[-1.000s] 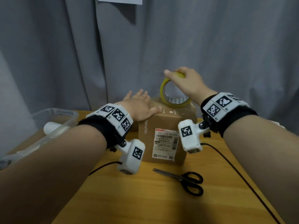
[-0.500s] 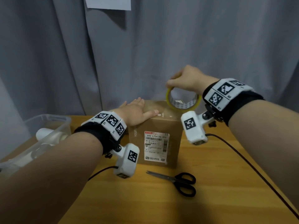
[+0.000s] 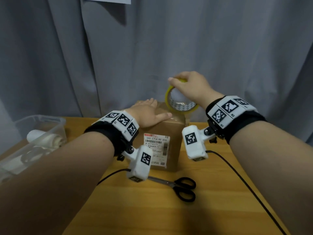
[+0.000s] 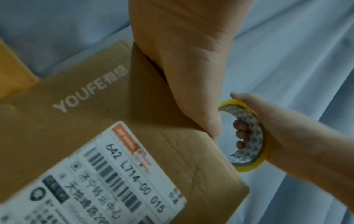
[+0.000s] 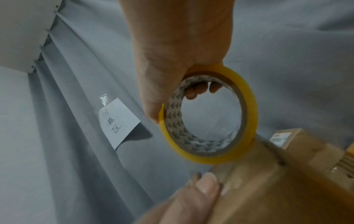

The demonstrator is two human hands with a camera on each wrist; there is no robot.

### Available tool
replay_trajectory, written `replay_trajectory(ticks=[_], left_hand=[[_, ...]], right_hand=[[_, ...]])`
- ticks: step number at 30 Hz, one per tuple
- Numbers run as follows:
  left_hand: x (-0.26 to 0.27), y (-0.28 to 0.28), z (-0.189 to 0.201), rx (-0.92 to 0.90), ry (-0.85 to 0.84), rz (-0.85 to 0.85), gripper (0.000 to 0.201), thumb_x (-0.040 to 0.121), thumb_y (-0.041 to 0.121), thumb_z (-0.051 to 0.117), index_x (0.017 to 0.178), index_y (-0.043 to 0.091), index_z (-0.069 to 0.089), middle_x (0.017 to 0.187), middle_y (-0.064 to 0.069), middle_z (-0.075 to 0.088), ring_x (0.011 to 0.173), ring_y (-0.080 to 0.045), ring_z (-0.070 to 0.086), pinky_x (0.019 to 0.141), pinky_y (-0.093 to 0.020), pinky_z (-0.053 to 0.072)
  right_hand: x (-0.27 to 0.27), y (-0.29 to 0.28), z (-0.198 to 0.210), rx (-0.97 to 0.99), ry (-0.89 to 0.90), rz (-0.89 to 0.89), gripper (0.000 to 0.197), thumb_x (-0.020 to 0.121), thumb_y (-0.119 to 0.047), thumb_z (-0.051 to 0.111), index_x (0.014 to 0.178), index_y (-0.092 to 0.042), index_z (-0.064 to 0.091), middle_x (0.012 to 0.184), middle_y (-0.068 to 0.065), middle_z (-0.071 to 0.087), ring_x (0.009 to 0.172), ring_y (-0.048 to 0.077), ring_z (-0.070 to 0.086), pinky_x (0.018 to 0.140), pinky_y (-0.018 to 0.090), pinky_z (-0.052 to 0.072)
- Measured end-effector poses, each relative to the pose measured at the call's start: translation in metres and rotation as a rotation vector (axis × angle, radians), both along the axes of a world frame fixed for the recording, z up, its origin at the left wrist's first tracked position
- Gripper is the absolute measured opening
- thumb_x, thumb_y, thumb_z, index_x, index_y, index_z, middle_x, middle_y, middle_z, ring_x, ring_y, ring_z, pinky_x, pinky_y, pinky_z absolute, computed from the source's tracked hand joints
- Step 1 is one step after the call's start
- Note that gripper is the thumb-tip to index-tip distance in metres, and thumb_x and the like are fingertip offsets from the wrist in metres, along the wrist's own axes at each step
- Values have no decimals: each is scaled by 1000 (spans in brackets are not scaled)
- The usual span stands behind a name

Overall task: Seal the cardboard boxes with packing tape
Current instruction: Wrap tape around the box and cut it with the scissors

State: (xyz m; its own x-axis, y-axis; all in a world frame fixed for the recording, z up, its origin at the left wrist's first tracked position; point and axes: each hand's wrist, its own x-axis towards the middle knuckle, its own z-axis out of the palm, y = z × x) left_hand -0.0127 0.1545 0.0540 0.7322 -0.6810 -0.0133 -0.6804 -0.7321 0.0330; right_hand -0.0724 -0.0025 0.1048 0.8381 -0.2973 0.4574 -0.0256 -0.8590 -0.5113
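Observation:
A small brown cardboard box (image 3: 171,131) with a white shipping label (image 3: 156,148) stands on the wooden table (image 3: 152,209). My left hand (image 3: 147,114) lies flat on the box top, fingers straight and thumb out toward the right. My right hand (image 3: 189,87) grips a yellow roll of packing tape (image 3: 179,106) by its upper rim, fingers curled through the core. The roll stands on edge over the far right part of the box top. In the left wrist view the box (image 4: 114,136) fills the frame with the tape roll (image 4: 249,136) behind it. The right wrist view shows the tape roll (image 5: 210,118) touching the box (image 5: 277,181).
Black-handled scissors (image 3: 181,188) lie on the table in front of the box. A clear plastic bin (image 3: 33,138) with white items sits at the left edge. A black cable (image 3: 245,182) runs along the right side. A grey curtain (image 3: 152,48) hangs close behind the table.
My right hand keeps hold of the tape roll, which has stayed over the far right of the box top. My left hand has stayed flat on the box.

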Motion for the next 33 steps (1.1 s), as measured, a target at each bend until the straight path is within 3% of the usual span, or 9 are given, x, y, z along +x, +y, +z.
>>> replay_trajectory(ticks=[4,7,10,15,19,24,26,30,33], left_hand=[[-1,6,0,-29,14,1,91,88,71,24,152,8,8,159,-9,7,147,-21,8,117,-34,9],[1,7,0,-64,36,7,91,88,70,27,152,8,8,159,-8,8,147,-21,9,117,-34,10],[1,7,-1,-67,43,-2,89,89,68,28,152,8,8,159,-8,9,147,-20,9,118,-34,9],[-2,6,1,-52,56,13,86,90,67,27,152,10,8,160,-6,7,147,-18,7,118,-34,7],[-2,5,2,-49,67,15,85,90,66,28,152,12,8,160,-4,6,147,-17,7,117,-33,7],[-2,5,2,-46,71,11,85,90,67,28,152,13,8,160,-4,6,147,-17,7,117,-33,7],[-1,4,2,-45,65,6,85,89,67,28,152,14,8,160,-3,6,147,-16,6,118,-33,7],[2,5,1,-61,72,-2,86,89,68,30,152,14,8,160,-2,6,147,-15,6,119,-34,7],[3,6,0,-64,73,-4,87,88,69,29,152,15,7,160,-2,5,147,-15,6,119,-35,8]], right_hand=[[1,9,19,-147,87,-70,33,82,-42,61,103,-18,72,103,5,69,100,24,60,83,31,49],[-8,-4,28,-340,210,-198,27,78,-40,62,87,-16,71,84,7,61,87,30,57,68,31,43],[-15,-26,11,-280,336,-206,32,81,-41,64,66,-13,62,67,7,54,80,31,54,59,29,38],[-16,-40,-25,-95,378,-143,50,82,-56,64,91,-7,70,97,10,65,95,28,57,76,30,42],[-20,-43,-26,-5,396,-132,55,78,-58,67,96,-6,71,108,11,64,104,28,57,83,32,44],[-22,-44,-21,-3,435,-136,63,86,-60,57,111,-3,68,128,15,59,120,32,52,94,36,42],[-22,-40,-11,-36,407,-155,57,87,-57,58,104,-3,67,122,16,61,115,32,54,88,34,42],[-17,-28,19,-138,348,-198,40,84,-44,68,65,-12,53,82,10,57,86,29,51,71,30,36],[-15,-32,9,-107,411,-221,38,81,-43,71,69,-11,54,82,9,55,83,28,51,70,30,38]])
